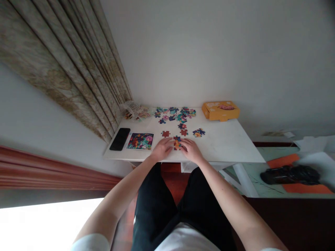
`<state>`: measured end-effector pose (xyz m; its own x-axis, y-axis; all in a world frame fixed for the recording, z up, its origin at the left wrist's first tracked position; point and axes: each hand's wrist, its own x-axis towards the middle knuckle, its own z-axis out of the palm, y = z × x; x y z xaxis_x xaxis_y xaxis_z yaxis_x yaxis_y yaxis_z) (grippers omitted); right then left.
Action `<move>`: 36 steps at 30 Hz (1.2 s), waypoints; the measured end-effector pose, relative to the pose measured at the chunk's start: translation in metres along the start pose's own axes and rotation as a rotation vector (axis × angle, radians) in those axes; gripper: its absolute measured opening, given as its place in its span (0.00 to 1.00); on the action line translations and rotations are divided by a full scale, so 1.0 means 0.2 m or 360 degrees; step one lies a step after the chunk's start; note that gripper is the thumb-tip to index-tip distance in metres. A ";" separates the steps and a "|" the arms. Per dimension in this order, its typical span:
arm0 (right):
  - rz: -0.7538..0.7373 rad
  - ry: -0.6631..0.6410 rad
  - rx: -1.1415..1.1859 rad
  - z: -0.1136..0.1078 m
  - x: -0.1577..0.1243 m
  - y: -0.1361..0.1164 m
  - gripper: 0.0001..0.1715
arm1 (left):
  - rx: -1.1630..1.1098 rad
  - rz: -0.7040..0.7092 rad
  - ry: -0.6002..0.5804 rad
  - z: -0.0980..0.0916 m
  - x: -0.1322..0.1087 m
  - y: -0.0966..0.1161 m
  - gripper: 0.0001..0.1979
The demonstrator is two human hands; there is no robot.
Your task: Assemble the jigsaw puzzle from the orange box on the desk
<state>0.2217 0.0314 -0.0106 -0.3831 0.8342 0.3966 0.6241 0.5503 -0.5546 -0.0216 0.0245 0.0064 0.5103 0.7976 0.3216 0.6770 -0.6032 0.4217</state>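
Note:
Both of my hands rest on a white table near its front edge. My left hand and my right hand meet around a small cluster of joined puzzle pieces, fingertips pressing on it from either side. The fingers look bent over the pieces. Loose puzzle pieces lie scattered further back, and a few single ones sit just beyond my hands.
A black phone and a colourful picture card lie at the left of the table. An orange box stands at the back right, a clear bag at the back left. Curtains hang to the left.

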 end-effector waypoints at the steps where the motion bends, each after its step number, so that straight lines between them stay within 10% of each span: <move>1: 0.0008 0.0024 0.0017 0.00 0.00 0.00 0.17 | -0.0016 -0.0079 0.0081 0.00 0.02 -0.03 0.22; 12: 0.0092 0.0083 0.0031 -0.01 0.02 -0.01 0.13 | -0.0049 -0.0449 -0.0197 -0.10 0.35 -0.34 0.19; 18: 0.0204 0.0216 0.0093 -0.01 0.04 0.02 0.10 | 0.0212 -0.0565 -0.0199 -0.11 0.31 -0.28 0.16; 25: 0.0900 0.0223 -0.0152 -0.02 0.26 0.00 0.18 | 0.0546 -0.0831 0.0099 -0.11 0.27 -0.18 0.15; 36: 0.1129 0.0115 -0.0171 -0.04 0.36 0.09 0.27 | 0.0438 -0.0452 0.0233 0.05 0.04 0.08 0.16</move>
<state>0.2103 0.1014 0.0147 0.1829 0.9830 0.0169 0.7708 -0.1327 -0.6231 -0.0025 0.0209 0.0072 0.2156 0.9114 0.3506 0.9066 -0.3202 0.2749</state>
